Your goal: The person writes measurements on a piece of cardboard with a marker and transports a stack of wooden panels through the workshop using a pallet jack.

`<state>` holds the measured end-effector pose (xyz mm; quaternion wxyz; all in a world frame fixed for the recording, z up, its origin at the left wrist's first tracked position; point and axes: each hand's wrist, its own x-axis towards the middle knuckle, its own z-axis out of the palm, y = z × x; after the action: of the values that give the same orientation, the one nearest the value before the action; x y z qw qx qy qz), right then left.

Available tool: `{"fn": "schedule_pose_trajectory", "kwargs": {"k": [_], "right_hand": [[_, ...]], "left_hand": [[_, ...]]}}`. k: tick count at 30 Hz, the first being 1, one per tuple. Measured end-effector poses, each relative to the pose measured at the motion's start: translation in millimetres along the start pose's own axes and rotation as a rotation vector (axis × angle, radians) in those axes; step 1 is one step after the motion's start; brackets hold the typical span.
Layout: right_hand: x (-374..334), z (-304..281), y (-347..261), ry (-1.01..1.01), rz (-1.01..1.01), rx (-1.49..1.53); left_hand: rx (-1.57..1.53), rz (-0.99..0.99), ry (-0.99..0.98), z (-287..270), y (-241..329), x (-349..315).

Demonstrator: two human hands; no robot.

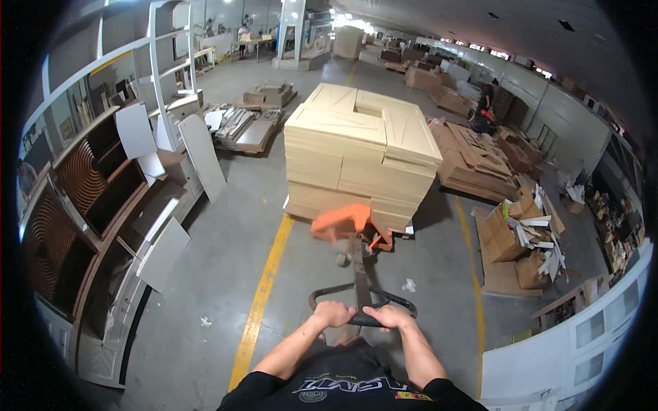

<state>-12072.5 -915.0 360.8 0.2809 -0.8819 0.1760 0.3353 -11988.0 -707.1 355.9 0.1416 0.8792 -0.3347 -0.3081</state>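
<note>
Both of my arms reach forward to the black loop handle (404,302) of an orange pallet jack (359,214). My left hand (334,314) is closed around the handle's near bar, left of its middle. On the same bar, a little to the right, my right hand (389,316) is wrapped with its thumb pointing inward. A dark shaft runs from the handle up to the jack's orange body. Beyond it, a tall stack of pale yellow panels (343,168) rests on the jack, its forks hidden beneath. Several flat panels lie on top with a gap between them.
Yellow floor lines (266,291) run along both sides. White and brown cabinets (103,205) stand at left, with loose panels leaning outward. Low board stacks (250,127) lie farther off. On the right are a scrap-filled cardboard box (499,234), brown panel stacks (473,161) and a person (486,99).
</note>
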Motion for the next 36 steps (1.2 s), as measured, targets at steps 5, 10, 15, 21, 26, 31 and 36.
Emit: {"fn": "schedule_pose_trajectory", "kwargs": {"k": [5, 10, 15, 21, 26, 31, 36], "right_hand": [[-113, 105, -8, -0.016, 0.042, -0.024], [-216, 210, 6, 0.05, 0.004, -0.122], [-308, 306, 23, 0.053, -0.028, -0.147], [-418, 404, 26, 0.053, -0.021, -0.147], [-511, 407, -12, 0.219, -0.167, -0.127], [-587, 460, -10, 0.251, -0.069, -0.006], [-676, 590, 28, 0.197, -0.016, 0.192]], "left_hand": [[0.021, 0.004, -0.009, 91, 0, -114], [0.005, 0.01, 0.064, 182, 6, -228], [0.076, 0.011, -0.039, 234, 40, -352], [0.161, 0.22, -0.165, 282, 50, -481], [-0.022, 0.098, -0.124, 251, 77, -580], [-0.042, 0.187, 0.074, 298, 92, -667], [-0.081, 0.196, -0.019, 396, 111, -816]]}}
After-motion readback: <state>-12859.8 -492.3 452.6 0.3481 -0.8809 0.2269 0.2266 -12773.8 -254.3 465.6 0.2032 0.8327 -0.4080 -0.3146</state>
